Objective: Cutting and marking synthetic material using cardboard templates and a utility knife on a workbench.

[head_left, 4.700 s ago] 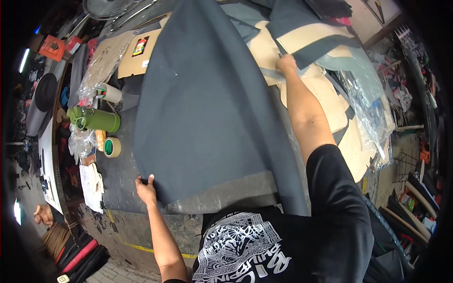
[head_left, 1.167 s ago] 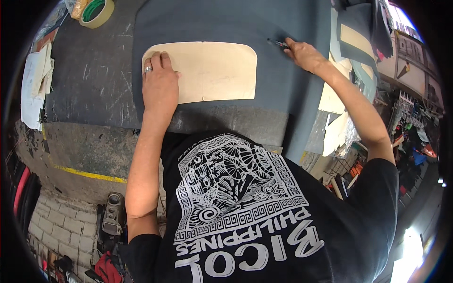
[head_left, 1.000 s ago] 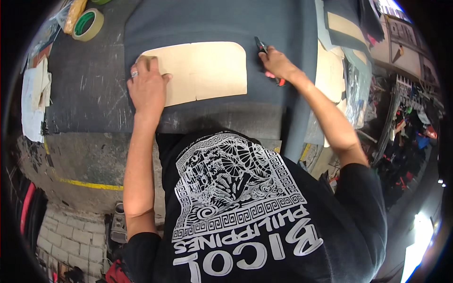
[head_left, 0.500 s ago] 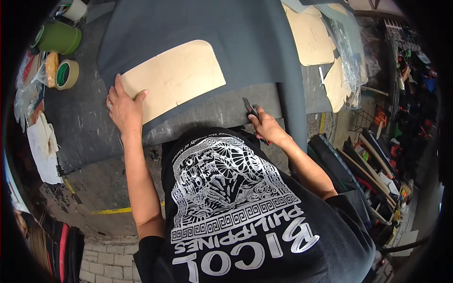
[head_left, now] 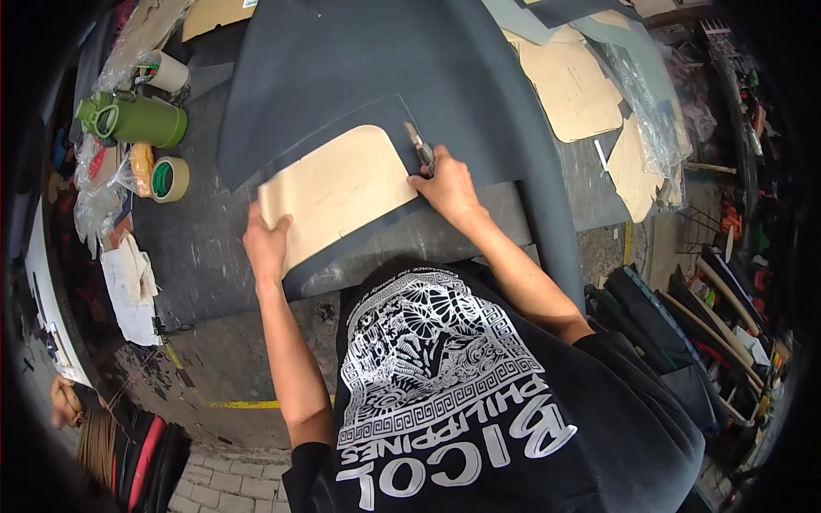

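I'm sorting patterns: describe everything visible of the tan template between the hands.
The tan template is thin, flat and card-like, with a rounded upper right corner, a small lower-edge notch and faint marks. It lies slanted over dark grey material, right end higher in view. The left hand, thumb on top, holds its blurred left end; the right hand touches its lower right corner.

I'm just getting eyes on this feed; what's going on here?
A person in a black printed T-shirt is at a scuffed dark worktable. The left hand grips the left end of a flat tan card panel. The right hand holds a slim dark cutter knife, its thumb at the panel's right corner. Dark material shows along the panel's near edge; beyond it, thin cut-like lines run across a large dark grey sheet. A green bottle is off to the left.
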A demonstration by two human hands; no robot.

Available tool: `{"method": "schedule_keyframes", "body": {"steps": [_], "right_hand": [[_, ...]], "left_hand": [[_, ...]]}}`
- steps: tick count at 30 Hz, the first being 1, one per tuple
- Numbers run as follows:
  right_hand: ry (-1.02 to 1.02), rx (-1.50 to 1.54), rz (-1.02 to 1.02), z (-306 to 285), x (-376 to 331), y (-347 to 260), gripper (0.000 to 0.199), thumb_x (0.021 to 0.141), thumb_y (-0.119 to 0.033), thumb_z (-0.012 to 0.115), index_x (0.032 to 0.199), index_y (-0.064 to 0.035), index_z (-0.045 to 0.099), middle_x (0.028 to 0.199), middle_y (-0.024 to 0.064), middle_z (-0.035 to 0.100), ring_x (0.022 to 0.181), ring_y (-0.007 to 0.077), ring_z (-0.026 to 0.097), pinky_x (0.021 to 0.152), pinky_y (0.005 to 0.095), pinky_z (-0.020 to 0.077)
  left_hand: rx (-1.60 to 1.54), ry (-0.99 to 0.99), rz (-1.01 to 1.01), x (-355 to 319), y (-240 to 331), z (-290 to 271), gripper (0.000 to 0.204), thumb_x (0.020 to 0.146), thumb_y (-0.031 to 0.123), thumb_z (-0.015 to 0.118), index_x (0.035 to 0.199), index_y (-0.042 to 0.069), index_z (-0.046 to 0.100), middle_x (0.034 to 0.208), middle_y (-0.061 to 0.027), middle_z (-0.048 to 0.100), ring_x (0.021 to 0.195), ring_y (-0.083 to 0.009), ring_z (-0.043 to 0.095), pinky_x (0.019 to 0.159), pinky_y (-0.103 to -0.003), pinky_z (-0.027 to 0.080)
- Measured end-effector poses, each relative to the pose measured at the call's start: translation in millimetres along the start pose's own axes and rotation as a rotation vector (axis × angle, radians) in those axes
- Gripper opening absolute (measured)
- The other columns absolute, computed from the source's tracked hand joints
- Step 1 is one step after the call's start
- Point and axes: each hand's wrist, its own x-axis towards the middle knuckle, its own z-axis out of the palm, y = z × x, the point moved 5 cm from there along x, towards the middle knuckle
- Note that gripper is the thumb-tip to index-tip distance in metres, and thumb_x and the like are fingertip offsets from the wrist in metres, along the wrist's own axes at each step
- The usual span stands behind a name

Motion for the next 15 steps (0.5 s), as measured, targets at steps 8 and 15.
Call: {"method": "schedule_keyframes", "body": {"steps": [8, 15], "right_hand": [[0.290, 0.129, -0.292, -33.1, -4.2, -6.3, 0.033, 0.084, -0.021, 0.081, 0.100, -0.0013, 0.059, 0.076, 0.0111, 0.063, 0.072, 0.0322, 0.063, 0.071, 0.0411, 0.0520], [0.307, 0.369, 0.036, -170.2, -32.1, 44.6, 0.033, 0.088, -0.025, 0.082, 0.096, -0.0028, 0.059, 0.074, 0.0028, 0.057, 0.073, 0.0099, 0.056, 0.065, 0.0321, 0.0477]], "left_hand": [[-0.381, -0.214, 0.037, -14.0, 16.4, -50.0, 0.033, 0.088, 0.016, 0.080, 0.113, -0.002, 0.069, 0.102, -0.0110, 0.075, 0.094, -0.0185, 0.068, 0.089, -0.033, 0.052], [-0.592, -0.403, 0.276, 67.7, 207.4, -63.4, 0.053, 0.092, 0.020, 0.078, 0.134, -0.003, 0.057, 0.123, -0.0116, 0.068, 0.110, -0.0189, 0.065, 0.100, -0.035, 0.050]]}}
